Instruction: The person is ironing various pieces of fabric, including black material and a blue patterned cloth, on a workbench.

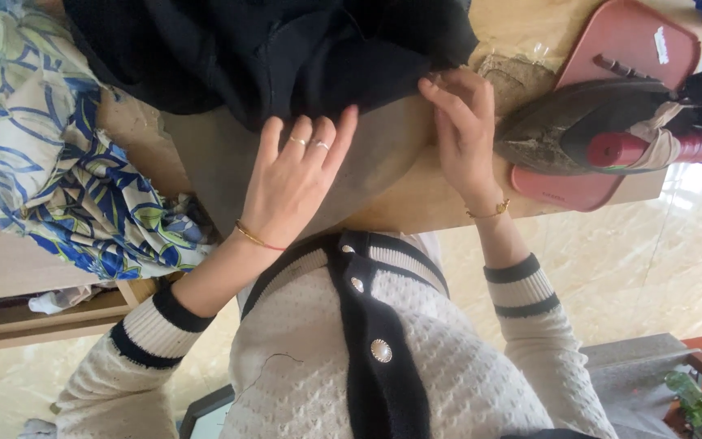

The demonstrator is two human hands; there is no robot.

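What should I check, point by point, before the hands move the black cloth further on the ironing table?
1. Left hand flat near the edge of the black cloth: ok, fingers spread on the grey pad.
2. Right hand pinching the cloth edge: ok, fingertips meet at the hem.
3. Iron parked away from the hands: ok, it lies on the red tray, apart from the right hand.
4. Iron hot or cold: cannot tell.
5. Blue patterned fabric clear of the pad: ok, it lies to the side.
6. Cloth smooth: not ok, it is bunched in folds.
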